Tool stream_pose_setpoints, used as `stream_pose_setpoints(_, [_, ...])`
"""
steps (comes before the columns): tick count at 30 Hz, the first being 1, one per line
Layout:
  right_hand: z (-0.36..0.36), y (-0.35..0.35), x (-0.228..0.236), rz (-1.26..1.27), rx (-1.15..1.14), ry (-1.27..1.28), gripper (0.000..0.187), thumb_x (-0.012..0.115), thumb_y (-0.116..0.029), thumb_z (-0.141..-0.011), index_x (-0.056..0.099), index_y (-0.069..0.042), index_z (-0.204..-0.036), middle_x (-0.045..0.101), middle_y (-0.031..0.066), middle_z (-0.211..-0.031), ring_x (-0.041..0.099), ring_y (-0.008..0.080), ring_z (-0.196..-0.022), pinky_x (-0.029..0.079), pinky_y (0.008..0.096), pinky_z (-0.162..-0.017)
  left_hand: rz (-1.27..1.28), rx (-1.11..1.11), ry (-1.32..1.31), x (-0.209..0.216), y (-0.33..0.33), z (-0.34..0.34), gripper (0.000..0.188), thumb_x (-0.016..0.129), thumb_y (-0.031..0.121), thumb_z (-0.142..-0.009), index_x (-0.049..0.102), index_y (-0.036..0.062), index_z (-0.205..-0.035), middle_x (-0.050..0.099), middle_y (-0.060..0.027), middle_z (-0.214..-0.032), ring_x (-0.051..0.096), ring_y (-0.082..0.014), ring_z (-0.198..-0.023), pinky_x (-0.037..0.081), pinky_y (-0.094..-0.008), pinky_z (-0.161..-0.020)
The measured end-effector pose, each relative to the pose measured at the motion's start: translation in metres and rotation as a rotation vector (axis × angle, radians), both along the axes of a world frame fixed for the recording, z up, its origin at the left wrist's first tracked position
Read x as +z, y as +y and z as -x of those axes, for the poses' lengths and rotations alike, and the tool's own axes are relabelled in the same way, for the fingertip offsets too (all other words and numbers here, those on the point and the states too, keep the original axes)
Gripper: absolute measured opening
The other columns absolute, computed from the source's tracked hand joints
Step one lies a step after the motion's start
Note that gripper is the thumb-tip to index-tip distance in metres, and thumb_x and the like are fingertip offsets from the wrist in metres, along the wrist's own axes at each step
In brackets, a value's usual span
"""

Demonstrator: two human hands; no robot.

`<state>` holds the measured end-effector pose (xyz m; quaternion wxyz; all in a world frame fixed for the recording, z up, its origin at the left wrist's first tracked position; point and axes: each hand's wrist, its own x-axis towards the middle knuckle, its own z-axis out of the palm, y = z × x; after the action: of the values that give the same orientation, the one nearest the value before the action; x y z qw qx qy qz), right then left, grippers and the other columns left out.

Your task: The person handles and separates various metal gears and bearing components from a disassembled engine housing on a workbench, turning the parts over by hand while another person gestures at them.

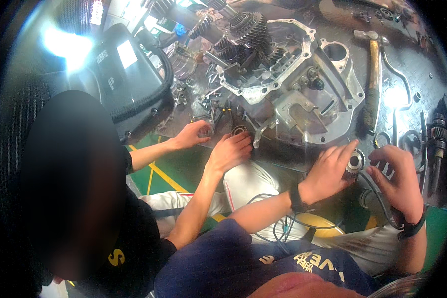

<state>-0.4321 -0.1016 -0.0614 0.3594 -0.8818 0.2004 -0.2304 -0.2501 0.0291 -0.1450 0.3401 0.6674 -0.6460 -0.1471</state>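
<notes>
My left hand [328, 171] holds a small toothed metal ring [355, 161] at the table's front edge. The ring stands on edge, its round hole facing my right hand; my left thumb is mostly hidden. Just right of it, my right hand [398, 174] has curved fingers and thumb apart, with nothing visible between them. Both my wrists wear dark bands, and a black cable [377, 196] hangs near the right one. Beyond my left hand lies a large open gearbox housing [328, 116], with meshed gears [246, 32] at its far left.
A co-worker at the left has one hand [231, 149] on a small ring-shaped part and the other hand [191, 135] near loose metal parts. A wooden-handled hammer [372, 79], a bent metal bar [400, 74] and a toothed shaft [438, 134] lie right. A black case [114, 69] stands far left.
</notes>
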Motion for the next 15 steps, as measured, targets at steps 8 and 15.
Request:
stream_pose_setpoints(8, [0.0003,0.0012,0.0017,-0.014,0.000,0.021,0.021,0.081,-0.006,-0.081,0.070,-0.002,-0.099,0.070,0.0119,-0.090,0.064,0.0274,-0.076,0.050,0.0365,-0.067,-0.006,0.018,-0.019,-0.0020,0.0018,0.0012,0.100,0.088,0.026,-0.077,0.035,0.0032,-0.158,0.061,-0.0226,-0.131,0.058,-0.0424,-0.117,0.046,-0.0506,-0.101])
stream_pose_setpoints(15, [-0.0048,0.0010,0.0033,-0.012,0.033,0.008,0.020,0.080,-0.004,-0.082,0.070,-0.001,-0.098,0.069,0.0124,-0.086,0.064,0.0271,-0.071,0.050,0.0357,-0.065,-0.009,0.028,-0.048,-0.0022,0.0033,0.0019,0.100,0.086,0.031,-0.080,0.033,0.0041,-0.160,0.062,-0.0215,-0.129,0.058,-0.0415,-0.116,0.047,-0.0503,-0.099])
